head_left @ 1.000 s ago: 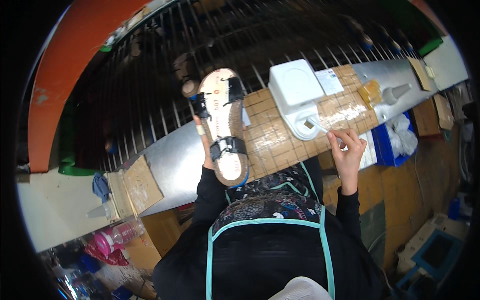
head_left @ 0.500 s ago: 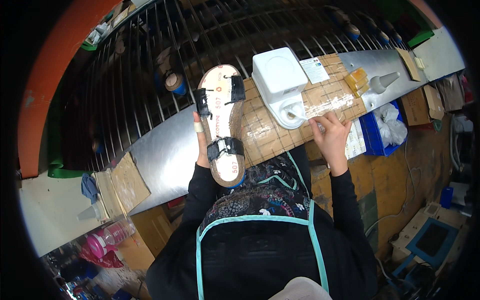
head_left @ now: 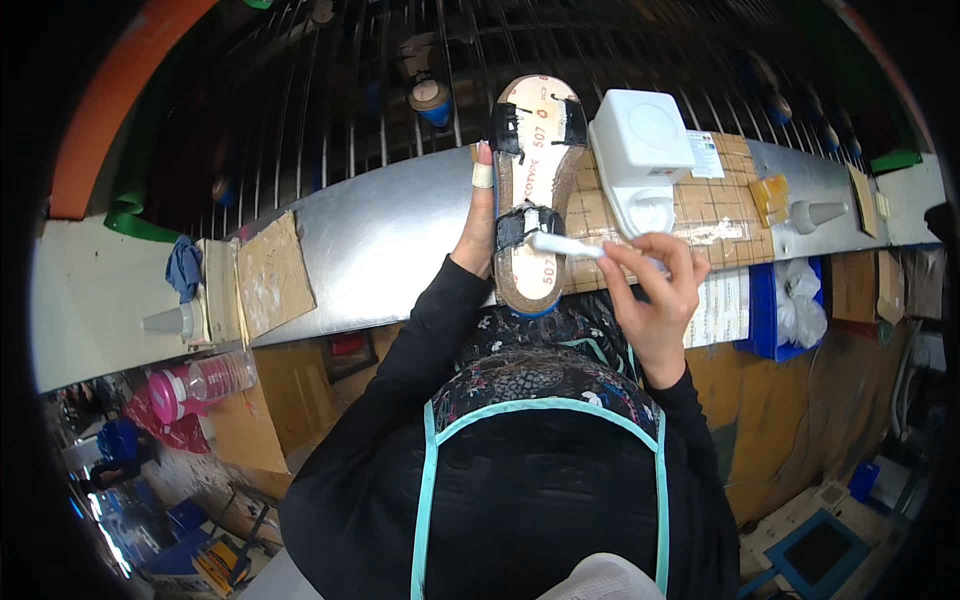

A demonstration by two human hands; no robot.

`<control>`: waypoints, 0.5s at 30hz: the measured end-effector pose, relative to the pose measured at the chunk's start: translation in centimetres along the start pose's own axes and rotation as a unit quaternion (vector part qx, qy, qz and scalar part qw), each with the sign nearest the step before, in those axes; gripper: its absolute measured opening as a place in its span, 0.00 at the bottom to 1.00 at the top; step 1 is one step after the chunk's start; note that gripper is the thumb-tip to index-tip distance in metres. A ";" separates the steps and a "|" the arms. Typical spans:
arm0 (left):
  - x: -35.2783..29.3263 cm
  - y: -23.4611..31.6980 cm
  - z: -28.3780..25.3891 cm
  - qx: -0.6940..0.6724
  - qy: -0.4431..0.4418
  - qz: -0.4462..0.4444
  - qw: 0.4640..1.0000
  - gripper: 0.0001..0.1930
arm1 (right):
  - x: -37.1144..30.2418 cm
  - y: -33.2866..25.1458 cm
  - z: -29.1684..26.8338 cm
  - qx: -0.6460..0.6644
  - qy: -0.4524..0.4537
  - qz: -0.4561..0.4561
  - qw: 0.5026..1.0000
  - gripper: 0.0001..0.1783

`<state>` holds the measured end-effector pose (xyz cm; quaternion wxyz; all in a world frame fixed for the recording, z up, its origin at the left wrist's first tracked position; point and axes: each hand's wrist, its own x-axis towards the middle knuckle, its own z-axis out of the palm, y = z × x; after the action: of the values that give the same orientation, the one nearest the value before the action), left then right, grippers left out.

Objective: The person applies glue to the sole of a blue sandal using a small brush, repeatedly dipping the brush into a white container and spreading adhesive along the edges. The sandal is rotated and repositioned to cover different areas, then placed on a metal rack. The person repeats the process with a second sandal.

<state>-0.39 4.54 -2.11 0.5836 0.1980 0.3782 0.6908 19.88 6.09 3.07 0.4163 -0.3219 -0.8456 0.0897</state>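
Observation:
A shoe (head_left: pixel 530 185) on a blue last is turned bottom up, its pale insole board showing with red print and black strap ends folded over it. My left hand (head_left: pixel 479 222) grips it from the left side, tape round one finger; the fingers beneath are hidden. Between the thumb and fingers of my right hand (head_left: pixel 660 300) is a slim white brush (head_left: pixel 578 247). Its head rests at the lower black strap, near the heel end. Just beyond that hand stands a white pot dispenser (head_left: pixel 643 135) with a small round cup at its front.
Brown cardboard (head_left: pixel 725 225) covers part of the metal bench (head_left: pixel 360 240). A yellow block (head_left: pixel 770 198) and a grey cone nozzle (head_left: pixel 818 215) lie to the right, above a blue bin (head_left: pixel 770 335) of white bags. Metal bars with several shoes run behind.
The brush has left the dispenser's cup and come left onto the shoe's underside, with my right hand. My view has shifted, so bench and shoe sit differently in it.

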 end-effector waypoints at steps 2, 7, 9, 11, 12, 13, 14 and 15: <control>-0.1 0.6 0.3 0.005 0.006 0.010 1.000 0.45 | -0.5 -0.2 -0.6 0.029 -0.028 -0.033 0.999 0.11; -0.1 0.7 0.3 0.027 -0.010 0.021 0.999 0.46 | 0.8 0.9 0.1 0.022 -0.004 -0.020 1.000 0.11; 0.2 0.4 0.1 0.062 -0.059 0.005 0.996 0.45 | 3.5 2.7 1.4 0.017 0.027 0.018 0.999 0.10; 0.3 -0.5 0.2 0.045 -0.058 0.010 0.997 0.44 | 6.5 4.6 2.6 0.035 0.070 0.042 0.996 0.08; 0.5 -0.6 0.1 0.030 -0.055 -0.020 0.998 0.44 | 7.8 5.4 3.0 0.011 0.091 0.042 0.995 0.07; 0.7 -0.7 0.1 0.012 -0.052 -0.032 0.998 0.44 | 8.6 6.1 3.2 -0.014 0.112 0.043 0.993 0.07; 0.9 -0.7 0.1 -0.001 -0.058 -0.037 0.998 0.43 | 9.0 6.5 3.3 -0.038 0.123 0.027 0.991 0.06; 1.1 -0.5 0.2 0.003 -0.032 -0.060 0.998 0.43 | 9.2 7.1 3.3 -0.062 0.131 0.015 0.989 0.06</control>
<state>-0.13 5.70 -2.55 0.6353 0.1988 0.3727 0.6465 16.54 17.68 3.95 0.5015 -0.3687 -0.7826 0.0007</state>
